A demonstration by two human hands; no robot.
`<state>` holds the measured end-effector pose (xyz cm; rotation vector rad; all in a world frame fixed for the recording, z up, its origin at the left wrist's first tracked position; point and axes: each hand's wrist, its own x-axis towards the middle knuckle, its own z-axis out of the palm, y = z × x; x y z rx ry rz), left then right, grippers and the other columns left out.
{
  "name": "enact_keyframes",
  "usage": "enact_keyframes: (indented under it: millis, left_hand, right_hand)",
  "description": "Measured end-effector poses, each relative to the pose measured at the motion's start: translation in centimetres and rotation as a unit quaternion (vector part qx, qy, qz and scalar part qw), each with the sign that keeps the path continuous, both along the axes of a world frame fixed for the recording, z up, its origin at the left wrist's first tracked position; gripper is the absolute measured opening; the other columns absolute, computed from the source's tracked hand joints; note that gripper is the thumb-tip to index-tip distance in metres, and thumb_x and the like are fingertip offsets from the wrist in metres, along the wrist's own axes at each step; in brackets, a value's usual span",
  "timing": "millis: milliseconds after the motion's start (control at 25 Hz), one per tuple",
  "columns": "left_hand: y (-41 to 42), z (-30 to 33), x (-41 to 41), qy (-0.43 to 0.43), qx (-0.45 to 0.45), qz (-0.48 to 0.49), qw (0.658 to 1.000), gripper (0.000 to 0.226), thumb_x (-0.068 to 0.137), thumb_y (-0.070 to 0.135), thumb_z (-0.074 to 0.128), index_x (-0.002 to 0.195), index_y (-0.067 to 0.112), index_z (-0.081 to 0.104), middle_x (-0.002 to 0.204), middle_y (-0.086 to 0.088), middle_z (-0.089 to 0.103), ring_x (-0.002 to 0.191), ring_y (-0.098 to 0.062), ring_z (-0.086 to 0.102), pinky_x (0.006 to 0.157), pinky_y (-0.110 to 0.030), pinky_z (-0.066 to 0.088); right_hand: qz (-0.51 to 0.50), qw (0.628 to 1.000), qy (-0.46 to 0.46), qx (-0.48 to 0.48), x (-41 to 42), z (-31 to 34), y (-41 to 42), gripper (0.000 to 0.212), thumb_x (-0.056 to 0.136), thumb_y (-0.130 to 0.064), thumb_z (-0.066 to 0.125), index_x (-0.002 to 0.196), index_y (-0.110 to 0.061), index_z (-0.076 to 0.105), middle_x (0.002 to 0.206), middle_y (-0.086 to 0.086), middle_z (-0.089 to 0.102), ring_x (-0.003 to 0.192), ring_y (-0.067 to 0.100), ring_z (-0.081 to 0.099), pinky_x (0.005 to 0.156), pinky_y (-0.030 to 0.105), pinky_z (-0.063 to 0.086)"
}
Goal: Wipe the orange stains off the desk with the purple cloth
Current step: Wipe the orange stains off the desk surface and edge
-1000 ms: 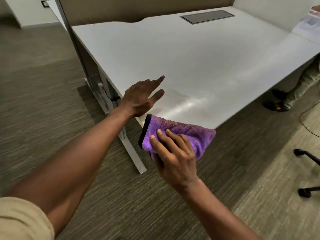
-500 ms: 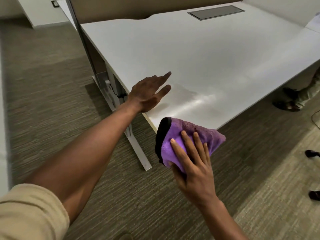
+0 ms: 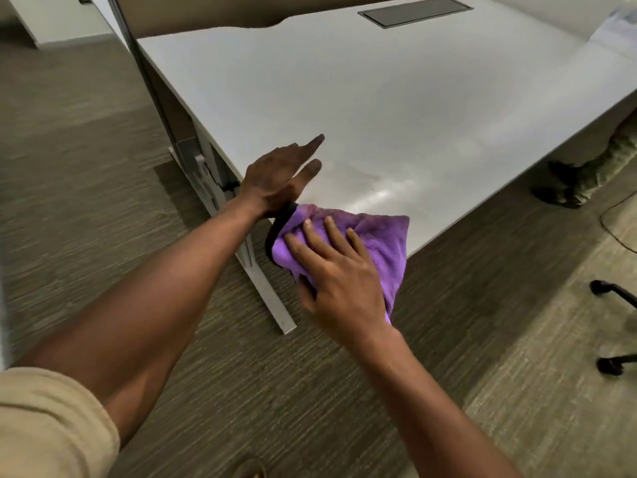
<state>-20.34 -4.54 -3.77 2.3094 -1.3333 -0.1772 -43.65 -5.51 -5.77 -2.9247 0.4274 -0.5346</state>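
Observation:
My right hand [image 3: 339, 281] holds the folded purple cloth [image 3: 379, 236] over the near corner of the white desk [image 3: 379, 98], fingers spread across its top and thumb underneath. The cloth has a black edge on its left side. My left hand [image 3: 279, 175] lies just left of the cloth at the desk's edge, fingers straight and pointing across the surface, heel touching the cloth. A shiny, damp-looking patch [image 3: 386, 191] shows on the desk beyond the cloth. No orange stain is visible.
A grey cable hatch [image 3: 413, 10] sits at the desk's far side. A metal desk leg [image 3: 262, 281] stands below the corner. Another person's feet [image 3: 565, 181] are under the desk at right. Chair castors [image 3: 610, 326] stand on the carpet at far right.
My right hand has brought the cloth up and forward from below the desk edge onto the corner, next to my left hand. The left hand has stayed in place.

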Motion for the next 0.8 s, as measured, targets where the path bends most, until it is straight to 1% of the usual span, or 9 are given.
enact_keyframes:
  millis: [120, 200, 280, 360, 480, 560, 680, 720, 800]
  left_hand:
    - [0.2, 0.4, -0.9, -0.007, 0.014, -0.004, 1.0, 0.055, 0.105, 0.059, 0.023, 0.159, 0.05, 0.013, 0.165, 0.007, 0.032, 0.154, -0.014, 0.022, 0.122, -0.039, 0.019]
    - [0.4, 0.7, -0.9, -0.009, 0.008, -0.005, 1.0, 0.054, 0.107, 0.056, 0.026, 0.159, 0.049, 0.013, 0.165, 0.009, 0.031, 0.155, -0.013, 0.021, 0.122, -0.04, 0.018]
    - [0.4, 0.7, -0.8, -0.008, 0.005, -0.006, 1.0, 0.055, 0.106, 0.057, 0.027, 0.159, 0.05, 0.013, 0.165, 0.011, 0.032, 0.154, -0.012, 0.022, 0.123, -0.039, 0.019]
    - [0.3, 0.5, -0.8, -0.018, 0.006, 0.0, 1.0, 0.055, 0.106, 0.058, 0.027, 0.159, 0.05, 0.014, 0.164, 0.012, 0.032, 0.154, -0.012, 0.022, 0.122, -0.038, 0.019]
    - [0.2, 0.4, -0.6, -0.016, 0.001, -0.005, 1.0, 0.057, 0.105, 0.06, 0.026, 0.159, 0.05, 0.014, 0.165, 0.008, 0.033, 0.154, -0.014, 0.023, 0.121, -0.039, 0.02]
    - [0.2, 0.3, -0.6, -0.019, 0.001, -0.008, 1.0, 0.059, 0.103, 0.061, 0.024, 0.159, 0.049, 0.014, 0.164, 0.004, 0.035, 0.154, -0.016, 0.025, 0.12, -0.04, 0.021]
    - [0.1, 0.2, -0.5, -0.022, 0.003, -0.005, 1.0, 0.058, 0.103, 0.061, 0.025, 0.159, 0.049, 0.014, 0.164, 0.004, 0.035, 0.154, -0.016, 0.024, 0.12, -0.039, 0.02]
    - [0.1, 0.2, -0.5, -0.025, 0.004, -0.005, 1.0, 0.058, 0.103, 0.062, 0.024, 0.159, 0.049, 0.014, 0.164, 0.005, 0.035, 0.154, -0.016, 0.024, 0.12, -0.038, 0.02]
    - [0.0, 0.2, -0.4, -0.025, 0.009, -0.002, 1.0, 0.061, 0.1, 0.065, 0.022, 0.159, 0.051, 0.014, 0.164, 0.005, 0.035, 0.154, -0.015, 0.024, 0.12, -0.039, 0.021]
  right_hand:
    - [0.087, 0.995, -0.052, 0.003, -6.0, -2.8, -1.2, 0.059, 0.095, -0.032, 0.064, 0.152, -0.033, 0.046, 0.166, -0.002, 0.034, 0.156, 0.026, 0.024, 0.124, 0.057, 0.021]
    - [0.09, 0.992, -0.085, 0.033, -8.2, -4.0, -2.5, 0.056, 0.098, -0.031, 0.062, 0.151, -0.031, 0.046, 0.164, -0.001, 0.037, 0.155, 0.028, 0.028, 0.12, 0.063, 0.027]
    - [0.062, 0.986, -0.125, 0.095, -8.4, -3.9, -3.4, 0.05, 0.1, -0.035, 0.058, 0.148, -0.026, 0.051, 0.16, 0.001, 0.045, 0.153, 0.03, 0.033, 0.116, 0.067, 0.03]
    - [0.001, 0.965, -0.19, 0.182, -7.0, -3.2, -3.3, 0.044, 0.099, -0.032, 0.058, 0.142, -0.023, 0.058, 0.152, -0.002, 0.054, 0.151, 0.025, 0.037, 0.118, 0.065, 0.028]
    - [-0.087, 0.941, -0.222, 0.242, -4.3, -1.8, -1.4, 0.041, 0.098, -0.036, 0.056, 0.139, -0.032, 0.059, 0.148, -0.012, 0.057, 0.151, 0.014, 0.035, 0.124, 0.057, 0.016]
    - [-0.083, 0.959, -0.171, 0.208, -3.5, -1.1, 0.2, 0.043, 0.098, -0.042, 0.054, 0.141, -0.037, 0.056, 0.151, -0.014, 0.054, 0.153, 0.014, 0.031, 0.126, 0.054, 0.012]
    - [0.015, 0.997, -0.033, 0.072, -4.1, -0.9, 1.5, 0.048, 0.101, -0.05, 0.048, 0.148, -0.043, 0.048, 0.161, -0.015, 0.039, 0.156, 0.019, 0.022, 0.125, 0.051, 0.016]
    - [0.039, 0.999, 0.007, 0.035, -4.2, -0.5, 1.1, 0.051, 0.101, -0.053, 0.046, 0.151, -0.045, 0.043, 0.165, -0.014, 0.033, 0.157, 0.02, 0.019, 0.125, 0.05, 0.017]
    - [0.039, 0.996, 0.074, 0.018, -3.2, 0.7, -0.2, 0.061, 0.1, -0.057, 0.041, 0.158, -0.046, 0.025, 0.17, -0.012, 0.019, 0.159, 0.022, 0.01, 0.126, 0.048, 0.012]
